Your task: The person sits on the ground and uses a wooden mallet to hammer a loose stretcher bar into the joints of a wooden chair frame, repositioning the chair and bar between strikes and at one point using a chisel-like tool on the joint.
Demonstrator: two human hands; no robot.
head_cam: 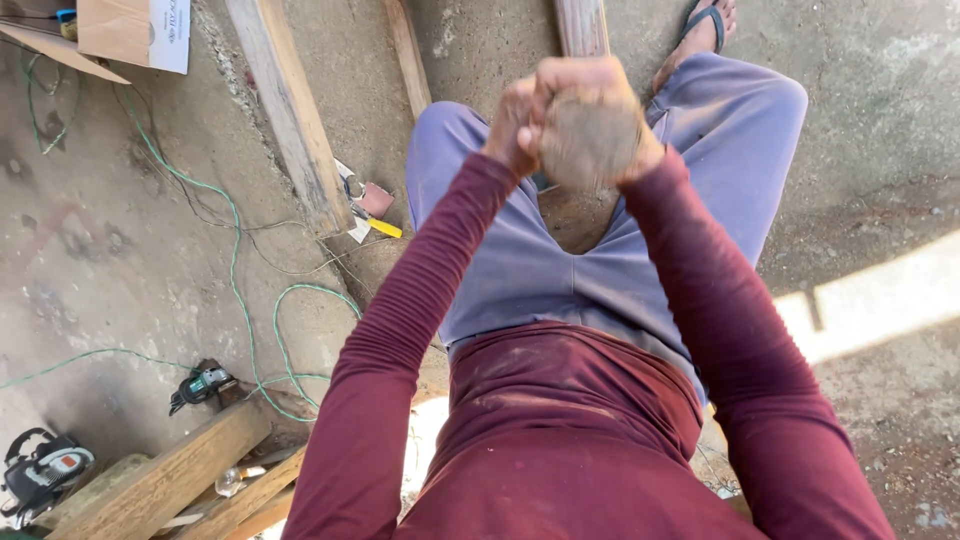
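— Both hands raised at twelve o'clock: left hand (515,125) and right hand (610,105) clasp a blurred brownish lump (590,145). Its axis and heading?

— Cannot tell; roundish, blurred. Below lie lavender trousers (540,270). Wooden plank (290,110) at eleven, green cable (235,260) at nine, angle grinder (200,385) at eight. Cardboard box (125,30) with white label (172,35), ten o'clock corner.

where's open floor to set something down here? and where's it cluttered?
Bare concrete lies right of the person's legs, up to the sunlit strip. A smaller bare patch sits left of the green cord, below the cardboard box. The bottom left is crowded: planks, a grinder and a power tool. Both hands are clasped on a blurred brown lump.
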